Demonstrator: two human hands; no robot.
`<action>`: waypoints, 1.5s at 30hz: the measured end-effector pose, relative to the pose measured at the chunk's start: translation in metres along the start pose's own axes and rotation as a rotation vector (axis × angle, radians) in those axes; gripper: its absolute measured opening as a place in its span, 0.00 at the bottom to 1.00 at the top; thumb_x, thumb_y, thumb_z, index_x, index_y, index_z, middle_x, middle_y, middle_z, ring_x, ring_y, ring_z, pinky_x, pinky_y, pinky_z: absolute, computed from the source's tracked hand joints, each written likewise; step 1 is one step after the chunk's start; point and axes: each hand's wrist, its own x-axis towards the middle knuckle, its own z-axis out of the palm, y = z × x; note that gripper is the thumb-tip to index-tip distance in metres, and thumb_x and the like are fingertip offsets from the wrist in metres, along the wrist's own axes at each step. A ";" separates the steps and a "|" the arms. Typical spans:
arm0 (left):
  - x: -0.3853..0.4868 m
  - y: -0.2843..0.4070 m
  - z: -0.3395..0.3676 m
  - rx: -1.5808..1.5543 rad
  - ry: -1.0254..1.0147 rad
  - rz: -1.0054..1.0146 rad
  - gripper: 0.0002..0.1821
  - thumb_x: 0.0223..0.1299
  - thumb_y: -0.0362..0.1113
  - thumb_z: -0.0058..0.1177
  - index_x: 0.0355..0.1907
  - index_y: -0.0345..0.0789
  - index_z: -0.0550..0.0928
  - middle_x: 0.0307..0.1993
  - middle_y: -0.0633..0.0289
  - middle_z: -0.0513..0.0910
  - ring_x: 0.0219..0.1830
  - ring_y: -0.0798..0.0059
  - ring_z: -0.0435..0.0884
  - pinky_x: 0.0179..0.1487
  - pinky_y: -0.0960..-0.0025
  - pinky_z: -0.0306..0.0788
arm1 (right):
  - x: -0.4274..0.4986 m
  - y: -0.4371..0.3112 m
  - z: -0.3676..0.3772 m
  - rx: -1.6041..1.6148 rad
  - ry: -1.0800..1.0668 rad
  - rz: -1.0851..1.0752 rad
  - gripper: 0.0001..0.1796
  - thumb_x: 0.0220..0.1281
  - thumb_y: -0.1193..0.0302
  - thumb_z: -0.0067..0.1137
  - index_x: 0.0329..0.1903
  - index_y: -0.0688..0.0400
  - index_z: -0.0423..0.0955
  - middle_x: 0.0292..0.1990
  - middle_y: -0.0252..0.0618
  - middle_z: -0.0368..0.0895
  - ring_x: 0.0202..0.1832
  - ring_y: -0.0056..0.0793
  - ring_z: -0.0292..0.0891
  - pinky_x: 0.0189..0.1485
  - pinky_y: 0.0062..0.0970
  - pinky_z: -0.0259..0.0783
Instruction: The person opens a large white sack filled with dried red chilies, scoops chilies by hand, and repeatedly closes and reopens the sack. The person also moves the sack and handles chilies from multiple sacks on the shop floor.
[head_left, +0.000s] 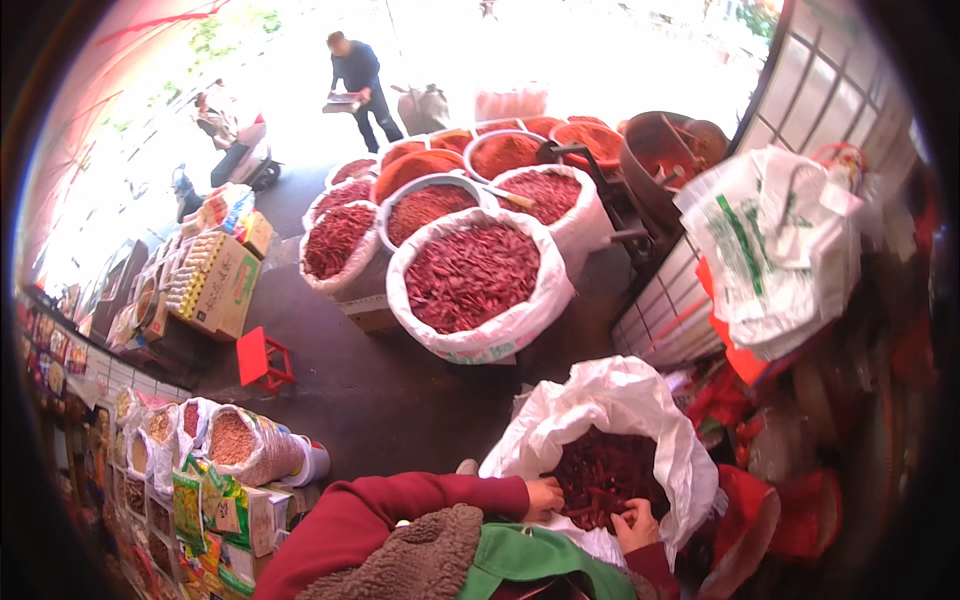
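Note:
Right before me stands a white woven sack (622, 397) with its mouth spread wide and its rim crumpled. Dark red dried chillies (611, 469) lie deep inside it. My left hand (545, 499) rests at the sack's near left rim, fingers curled over the edge toward the chillies. At the near right side my right hand (637, 525) reaches in, thumb and fingers bent close together at the chillies. Whether either hand grips a chilli is too small to tell.
Ahead stands a full chilli sack (472, 277), with basins of ground chilli (506, 154) behind. A red stool (262, 360) and sacks of peanuts (232, 437) are left. White plastic bags (772, 247) hang at right. Outside are a person (360, 79) and a scooter rider (225, 135).

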 end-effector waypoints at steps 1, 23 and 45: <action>-0.002 0.001 -0.003 -0.007 0.030 0.076 0.09 0.45 0.35 0.57 0.32 0.35 0.80 0.34 0.53 0.79 0.45 0.53 0.75 0.53 0.56 0.68 | -0.004 -0.005 0.001 0.028 -0.001 -0.031 0.18 0.51 0.65 0.70 0.39 0.58 0.70 0.24 0.41 0.80 0.25 0.37 0.79 0.31 0.35 0.74; -0.048 0.023 -0.011 0.285 0.512 -0.029 0.10 0.39 0.23 0.59 0.26 0.37 0.76 0.29 0.61 0.77 0.35 0.59 0.76 0.39 0.63 0.71 | -0.108 -0.018 -0.089 -0.642 -0.147 -0.841 0.23 0.52 0.71 0.51 0.54 0.44 0.74 0.24 0.30 0.66 0.24 0.24 0.71 0.21 0.28 0.66; -0.068 0.056 0.035 -0.109 0.488 -0.275 0.17 0.55 0.35 0.60 0.46 0.33 0.75 0.33 0.51 0.75 0.32 0.56 0.77 0.37 0.61 0.71 | -0.161 0.083 0.052 0.897 0.488 0.593 0.31 0.58 0.55 0.64 0.59 0.57 0.67 0.53 0.38 0.74 0.52 0.33 0.71 0.47 0.36 0.72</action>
